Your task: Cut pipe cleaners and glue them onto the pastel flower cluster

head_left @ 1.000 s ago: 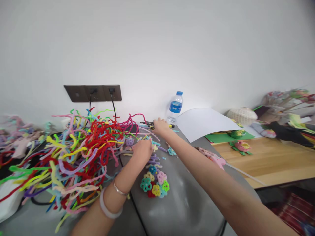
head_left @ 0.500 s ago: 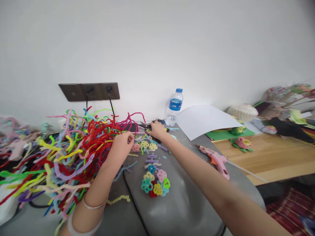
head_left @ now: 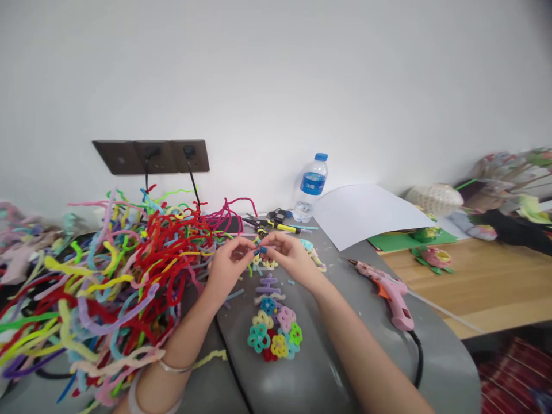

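Observation:
My left hand point(head_left: 233, 261) and my right hand point(head_left: 287, 253) meet above the table, fingertips pinched together. Between them is a small blue piece point(head_left: 261, 251), apparently pipe cleaner; its shape is mostly covered by the fingers. Below the hands lies a cluster of pipe-cleaner flowers point(head_left: 279, 346) in several colours, with short purple pieces point(head_left: 268, 286) above it. Pale flowers point(head_left: 269, 265) rest just behind the fingertips, partly hidden. Pliers point(head_left: 256, 222) and a yellow-and-black tool point(head_left: 287, 227) lie beyond the hands.
A large tangle of pipe cleaners point(head_left: 129, 287) covers the left side. A water bottle point(head_left: 312, 187) stands by the wall, near white paper point(head_left: 366, 210). At right lies a pink glue gun point(head_left: 386, 290) with its cord. A black cable point(head_left: 230, 356) crosses the grey table point(head_left: 332, 374).
My right hand has come back from the tools at the rear to meet my left hand. Both now pinch the small blue piece. The view has shifted slightly.

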A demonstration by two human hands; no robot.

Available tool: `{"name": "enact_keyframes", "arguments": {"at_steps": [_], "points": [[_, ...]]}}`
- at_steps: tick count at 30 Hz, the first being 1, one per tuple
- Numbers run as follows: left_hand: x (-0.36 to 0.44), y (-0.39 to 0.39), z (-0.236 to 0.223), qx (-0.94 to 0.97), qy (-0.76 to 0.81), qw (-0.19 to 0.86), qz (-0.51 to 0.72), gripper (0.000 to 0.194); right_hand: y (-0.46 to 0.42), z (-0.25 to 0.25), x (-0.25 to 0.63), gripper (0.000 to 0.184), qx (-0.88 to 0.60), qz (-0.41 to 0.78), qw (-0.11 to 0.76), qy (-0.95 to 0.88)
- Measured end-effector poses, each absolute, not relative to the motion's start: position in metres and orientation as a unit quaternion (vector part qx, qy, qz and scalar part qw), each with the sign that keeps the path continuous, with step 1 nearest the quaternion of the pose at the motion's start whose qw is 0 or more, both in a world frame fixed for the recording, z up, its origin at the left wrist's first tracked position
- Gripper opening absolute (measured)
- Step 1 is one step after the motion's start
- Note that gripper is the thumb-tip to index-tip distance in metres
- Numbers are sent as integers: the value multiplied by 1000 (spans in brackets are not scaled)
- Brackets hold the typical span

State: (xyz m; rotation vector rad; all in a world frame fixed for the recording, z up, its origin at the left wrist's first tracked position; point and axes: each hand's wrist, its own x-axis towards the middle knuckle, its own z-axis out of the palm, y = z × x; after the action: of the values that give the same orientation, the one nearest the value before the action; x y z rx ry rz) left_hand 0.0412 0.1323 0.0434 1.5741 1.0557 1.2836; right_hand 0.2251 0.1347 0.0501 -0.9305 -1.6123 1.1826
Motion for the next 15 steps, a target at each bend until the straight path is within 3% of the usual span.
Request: {"name": "enact_keyframes", "arguments": {"at_steps": [7, 15], "points": [[33, 132, 39, 584, 399, 434, 558, 16, 164, 41, 219, 36, -283, 619, 470, -562], [30, 126, 35, 595, 380, 420, 570, 3, 160, 28, 216, 31, -239, 692, 460, -502]]}}
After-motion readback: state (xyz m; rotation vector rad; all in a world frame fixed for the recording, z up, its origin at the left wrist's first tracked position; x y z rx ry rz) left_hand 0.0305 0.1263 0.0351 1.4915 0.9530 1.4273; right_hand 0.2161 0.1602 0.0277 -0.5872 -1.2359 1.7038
